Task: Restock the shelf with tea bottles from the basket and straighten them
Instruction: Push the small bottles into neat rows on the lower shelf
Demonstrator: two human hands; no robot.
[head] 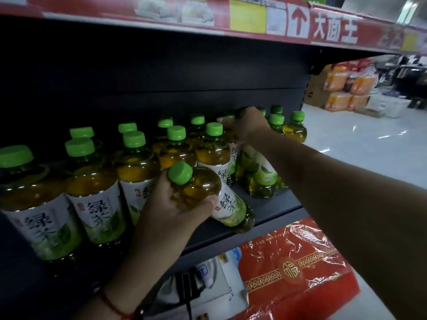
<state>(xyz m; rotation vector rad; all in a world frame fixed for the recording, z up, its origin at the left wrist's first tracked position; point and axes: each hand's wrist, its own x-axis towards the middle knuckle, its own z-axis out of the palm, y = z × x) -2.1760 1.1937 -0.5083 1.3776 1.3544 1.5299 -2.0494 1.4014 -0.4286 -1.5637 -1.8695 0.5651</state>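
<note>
Green-capped tea bottles with white and green labels stand in rows on a dark shelf. My left hand is wrapped around the shoulder of one tea bottle, which leans back toward me with its base near the shelf's front edge. My right hand reaches further in and to the right, closed over the top of another standing bottle in the right group. Its cap is hidden under my palm. The basket is out of sight.
A red price strip of the upper shelf runs overhead. Below the shelf lie red packaged goods and white packages. To the right is open shiny floor with stacked orange packs far off.
</note>
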